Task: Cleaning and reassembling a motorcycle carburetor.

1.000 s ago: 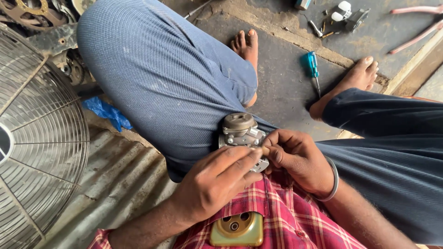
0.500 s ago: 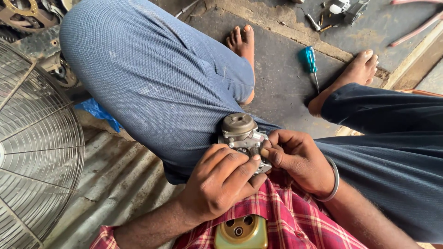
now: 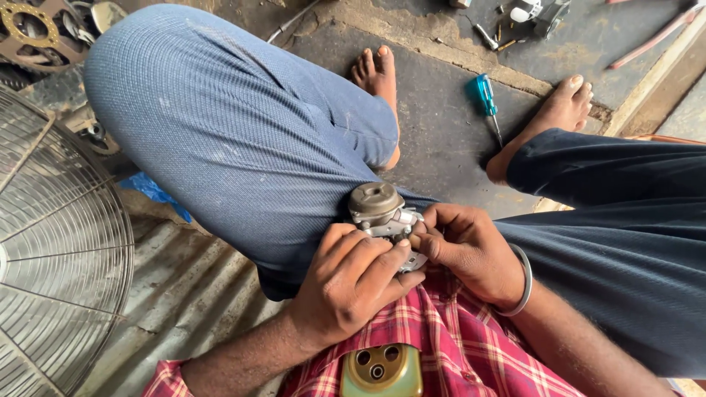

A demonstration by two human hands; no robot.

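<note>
The left hand [image 3: 351,283] and right hand [image 3: 467,250] cover most of the small metal part [image 3: 382,213], so its lower body is hidden; the wire fan guard [image 3: 59,250] runs off the left edge, and the tools [image 3: 533,11] at the top edge are perhaps too cropped to identify

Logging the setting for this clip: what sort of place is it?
Probably a small repair workshop, worked on the floor: both hands grip a metal engine part, a blue screwdriver lies on the concrete, and a sprocket and fan guard sit nearby.

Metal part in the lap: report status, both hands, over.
Left hand and right hand both gripping small metal part, held against the knee. Blue screwdriver lies apart on floor. Nothing blocking.
</note>
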